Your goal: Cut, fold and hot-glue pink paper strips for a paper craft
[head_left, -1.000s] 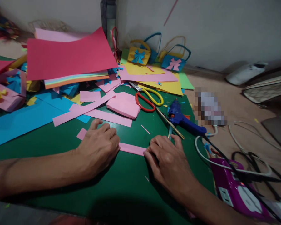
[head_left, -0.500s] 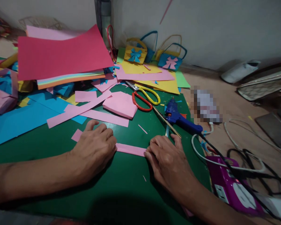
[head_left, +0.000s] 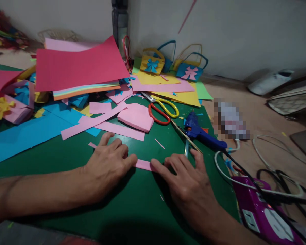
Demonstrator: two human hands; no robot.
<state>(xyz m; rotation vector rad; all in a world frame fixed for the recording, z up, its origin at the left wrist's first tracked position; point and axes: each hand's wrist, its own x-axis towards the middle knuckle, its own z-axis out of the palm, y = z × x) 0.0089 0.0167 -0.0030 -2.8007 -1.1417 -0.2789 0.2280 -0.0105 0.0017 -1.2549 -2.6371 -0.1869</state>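
A narrow pink paper strip (head_left: 143, 165) lies flat on the green tabletop (head_left: 132, 207), running between my two hands. My left hand (head_left: 109, 161) grips the strip from the left, fingers bent and forefinger pressed along it; the strip's far left end pokes out beyond the knuckles. On the other side my right hand (head_left: 185, 177) is closed on the strip, its forefinger pressing down and its thumb hidden underneath. Just behind lie a folded pink paper piece (head_left: 136, 117) and scissors (head_left: 159, 114) with one red and one yellow handle.
A blue glue gun (head_left: 201, 132) and a thin stick (head_left: 185, 134) lie near my right hand. Coloured paper sheets (head_left: 79, 69) are stacked at back left. Several small paper bags (head_left: 152, 64) stand by the wall. A purple power strip (head_left: 260, 207) and cables lie right.
My hands have come closer together along the strip, so less of it shows between them. Both forefingers now stretch out onto it. The view has shifted slightly.
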